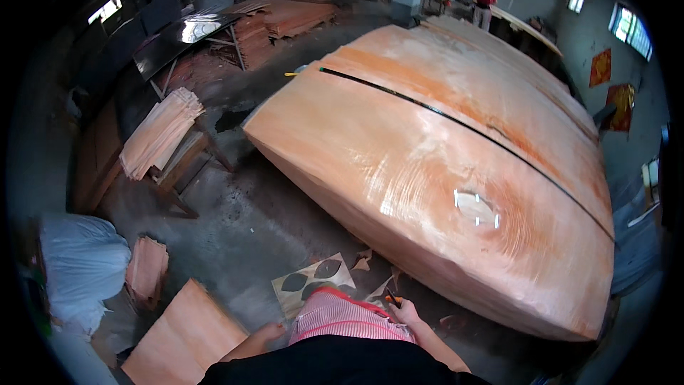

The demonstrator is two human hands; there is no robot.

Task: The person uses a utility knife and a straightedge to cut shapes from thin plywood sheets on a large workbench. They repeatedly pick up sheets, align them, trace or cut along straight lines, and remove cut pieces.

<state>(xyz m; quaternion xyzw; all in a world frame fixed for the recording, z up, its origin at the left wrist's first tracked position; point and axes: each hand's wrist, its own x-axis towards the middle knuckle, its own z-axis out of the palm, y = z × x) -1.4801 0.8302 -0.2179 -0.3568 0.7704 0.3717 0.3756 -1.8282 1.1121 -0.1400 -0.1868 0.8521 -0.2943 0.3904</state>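
My right hand [407, 311] is closed around a small black-and-orange utility knife [392, 299], held low at my right side near the big stack's edge. My left hand [271, 331] hangs low on the other side, beside a loose pale wood sheet [182, 331]; its fingers are too small and blurred to read. In front of me stretches a broad stack of wood veneer sheets [399, 142], with a long black straight strip [442, 110] lying across it. A pale leaf-shaped patch [475, 207] sits on the top sheet, with small white tape pieces at its edges.
On the floor lies a pale sheet with dark leaf-shaped openings [288, 301], near veneer scraps [363, 259]. To the left are a wooden bench [187, 164] bearing a veneer bundle [165, 128] and a white sack [80, 264]. A person in red [485, 3] stands far back.
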